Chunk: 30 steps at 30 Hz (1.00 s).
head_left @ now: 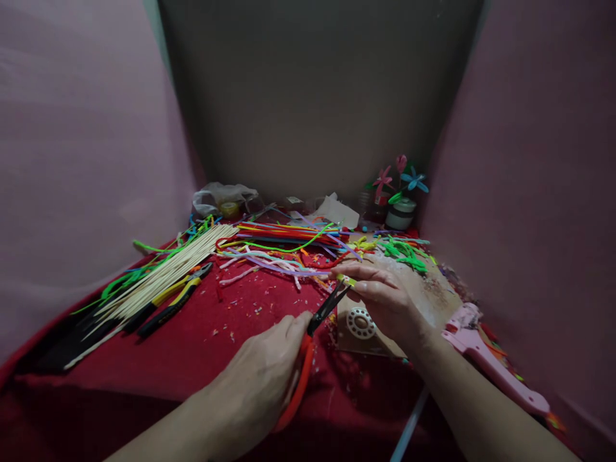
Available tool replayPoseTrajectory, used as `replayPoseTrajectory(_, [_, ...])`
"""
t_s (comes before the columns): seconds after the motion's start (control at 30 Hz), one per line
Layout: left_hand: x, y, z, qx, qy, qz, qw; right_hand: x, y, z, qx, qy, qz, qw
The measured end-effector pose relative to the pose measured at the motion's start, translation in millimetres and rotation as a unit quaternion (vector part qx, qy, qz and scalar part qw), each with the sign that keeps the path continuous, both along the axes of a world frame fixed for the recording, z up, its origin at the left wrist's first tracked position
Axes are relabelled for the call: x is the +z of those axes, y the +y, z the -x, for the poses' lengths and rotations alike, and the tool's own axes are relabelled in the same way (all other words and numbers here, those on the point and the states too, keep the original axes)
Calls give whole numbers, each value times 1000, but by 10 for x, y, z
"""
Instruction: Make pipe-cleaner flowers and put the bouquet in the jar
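My left hand (269,369) is closed around the handles of orange-handled scissors (299,391). Their dark blades point up and to the right, slightly apart, with the tips at a small yellow piece (346,280). That piece is pinched between the fingertips of my right hand (385,295); it is too small to tell whether it is pipe cleaner. Whether the blades touch it, I cannot tell. Below my right hand, a white ring with holes (360,323) lies on a brown board (402,346).
Pipe cleaners (298,234) lie in a bundle beyond my hands, green pieces (404,253) to their right. Wooden sticks (163,276) and yellow-black pliers (176,298) are at left. A pink glue gun (500,366) rests at right. Pipe-cleaner flowers (414,179) rise behind, by a jar (400,213).
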State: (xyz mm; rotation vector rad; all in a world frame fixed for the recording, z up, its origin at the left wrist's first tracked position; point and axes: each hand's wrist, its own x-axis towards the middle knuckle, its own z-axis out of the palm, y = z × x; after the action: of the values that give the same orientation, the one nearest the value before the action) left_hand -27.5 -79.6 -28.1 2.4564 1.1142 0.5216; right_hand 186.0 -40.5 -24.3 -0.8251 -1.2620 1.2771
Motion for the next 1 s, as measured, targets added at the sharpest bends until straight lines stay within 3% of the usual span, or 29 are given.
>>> replayPoseTrajectory(0.13, [-35, -18, 20, 3, -5, 18, 1000, -10, 5, -17, 3, -2, -8, 1000])
replayPoseTrajectory(0.27, [4, -29, -31, -36, -92, 123, 987, -11, -5, -13, -5, -1, -10, 1000])
replayPoseTrajectory(0.4, [33, 40, -73, -10, -185, 164, 969, -36, -29, 33, 19, -26, 8, 999])
replayPoseTrajectory(0.5, [148, 78, -30, 53, -208, 134, 968, -33, -24, 45, 36, -11, 18, 999])
replayPoseTrajectory(0.63, [237, 41, 34, 8, -97, 72, 993, 13, 17, -8, -25, 78, 0, 997])
replayPoseTrajectory(0.83, [23, -2, -13, -18, -13, -48, 999, -1, 12, -27, 5, 102, 17, 995])
replayPoseTrajectory(1.0, [-21, 12, -27, -15, 25, -83, 996, -16, -15, -15, 0, 103, 27, 994])
